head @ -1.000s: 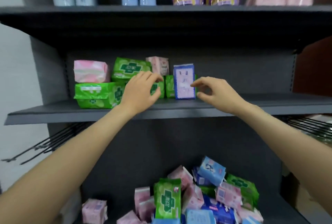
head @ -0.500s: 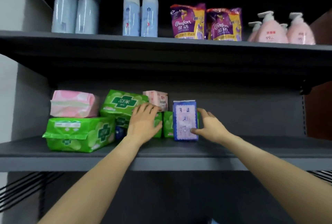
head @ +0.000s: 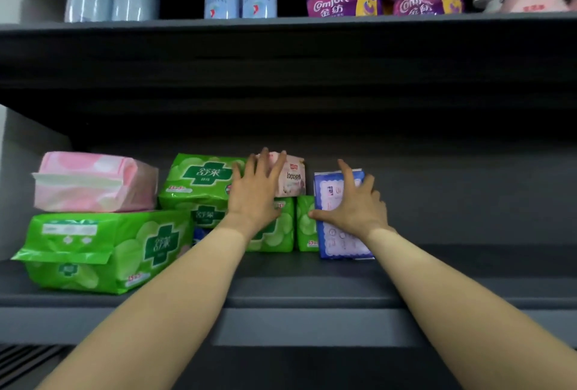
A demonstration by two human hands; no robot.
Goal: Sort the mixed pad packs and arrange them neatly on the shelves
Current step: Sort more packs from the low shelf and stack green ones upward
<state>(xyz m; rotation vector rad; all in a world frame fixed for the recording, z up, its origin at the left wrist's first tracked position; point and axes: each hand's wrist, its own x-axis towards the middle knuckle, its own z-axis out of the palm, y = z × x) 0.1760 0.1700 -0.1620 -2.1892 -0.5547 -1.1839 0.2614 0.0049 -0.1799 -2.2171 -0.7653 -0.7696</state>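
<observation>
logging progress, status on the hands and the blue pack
Left hand flat on small pink pack atop green packs. Right hand pressing upright blue pack on middle shelf. Nothing in the way.

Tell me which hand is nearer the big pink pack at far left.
Left. The left hand rests on packs right of the big pink pack; the right hand is farther right, on the blue pack.
</observation>
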